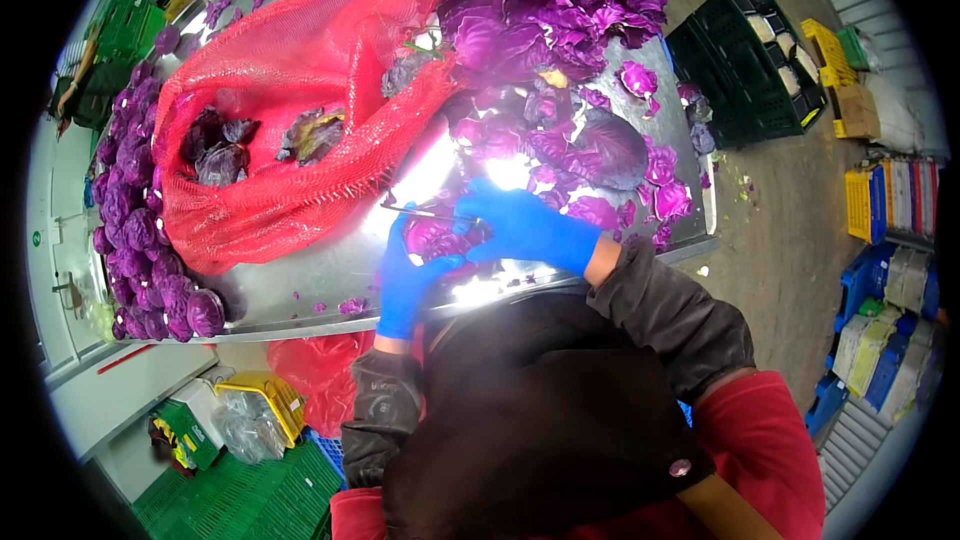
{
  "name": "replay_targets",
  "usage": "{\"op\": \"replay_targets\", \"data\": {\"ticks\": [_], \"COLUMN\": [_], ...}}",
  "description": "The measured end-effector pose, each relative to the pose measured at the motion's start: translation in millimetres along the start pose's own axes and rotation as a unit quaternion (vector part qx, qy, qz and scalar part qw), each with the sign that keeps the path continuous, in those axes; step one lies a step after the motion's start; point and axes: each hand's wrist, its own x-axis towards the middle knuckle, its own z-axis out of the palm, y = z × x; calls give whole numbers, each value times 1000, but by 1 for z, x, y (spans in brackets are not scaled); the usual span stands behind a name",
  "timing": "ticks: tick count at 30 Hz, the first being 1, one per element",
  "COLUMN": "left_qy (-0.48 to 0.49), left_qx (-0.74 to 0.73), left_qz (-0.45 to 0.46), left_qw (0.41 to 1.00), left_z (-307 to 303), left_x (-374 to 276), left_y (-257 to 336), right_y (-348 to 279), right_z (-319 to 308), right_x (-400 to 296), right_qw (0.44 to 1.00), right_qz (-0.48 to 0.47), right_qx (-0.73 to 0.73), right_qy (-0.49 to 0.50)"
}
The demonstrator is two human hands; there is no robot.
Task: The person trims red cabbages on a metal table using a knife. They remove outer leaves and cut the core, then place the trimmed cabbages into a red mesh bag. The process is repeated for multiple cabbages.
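Both my hands wear blue gloves and meet at a red cabbage head (439,236) near the front edge of a metal table (300,300). My left hand (409,277) holds the head from the left side. A knife (420,213) with a thin blade lies across the top of the head, its near end in my right hand (521,229). Loose red cabbage leaves (592,142) spread beyond my right hand, under bright glare. To the left lies a red mesh sack (300,202), with several dark cabbage heads (223,163) showing in its opening.
Many red cabbage heads (139,229) line the table's left end. A large leaf pile (555,7) stands at the far side. Dark green crates (742,75) stand on the floor to the right; green crates (255,499) and a yellow crate (274,397) are at the lower left.
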Motion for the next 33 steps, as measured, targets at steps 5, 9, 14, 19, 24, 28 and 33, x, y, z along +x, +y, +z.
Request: {"op": "replay_targets", "data": {"ticks": [5, 9, 14, 19, 24, 28, 33], "left_qy": [-1, 0, -11, 0, 4, 5, 7], "left_qx": [15, 14, -24, -21, -44, -23, -69], "left_qz": [1, -4, -25, -27, -26, -11, -6], "left_qw": [1000, 1000, 999, 999, 999, 1000, 998], "left_z": [1, -1, -6, -6, 0, 1, -5], "left_x": [1, 1, 4, 2, 1, -2, -2], "left_y": [9, 6, 10, 13, 15, 16, -3], "right_y": [7, 13, 68, 18, -5, 21, 49], "right_z": [-1, 15, 11, -6, 6, 25, 26], "right_x": [-5, -15, -24, -20, -22, -33, -32], "right_qw": [995, 980, 981, 973, 956, 943, 962], "right_qz": [18, 68, 101, 181, 286, 263, 262], "right_qx": [95, 161, 41, 80, 56, 185, 58], "right_qy": [-1, 95, 163, 116, 36, 82, 53]}}
